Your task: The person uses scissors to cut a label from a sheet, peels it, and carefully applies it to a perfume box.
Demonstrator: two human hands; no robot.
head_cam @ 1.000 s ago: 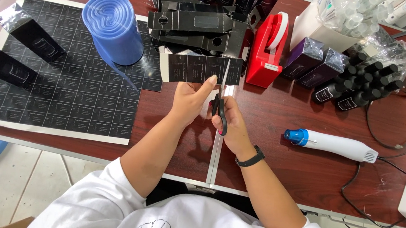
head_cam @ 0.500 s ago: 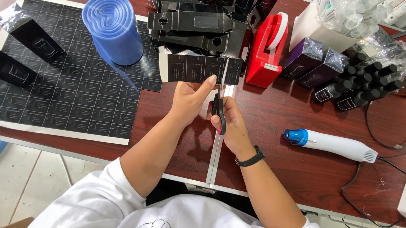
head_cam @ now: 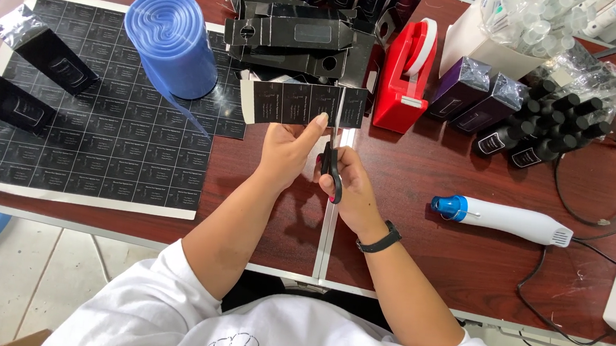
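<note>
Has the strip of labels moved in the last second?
No. The strip of labels sits in the same spot beside the red tape dispenser, held by the left hand, with the scissors at its right part.

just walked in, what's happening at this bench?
A person is cutting a strip of black labels with black-handled scissors. The left hand holds the strip up by its lower edge, and the right hand works the scissors, blades crossing the strip near its right end. A large sheet of the same black labels lies on the table to the left, with a blue film roll on it. A red tape dispenser and a white heat gun sit to the right.
</note>
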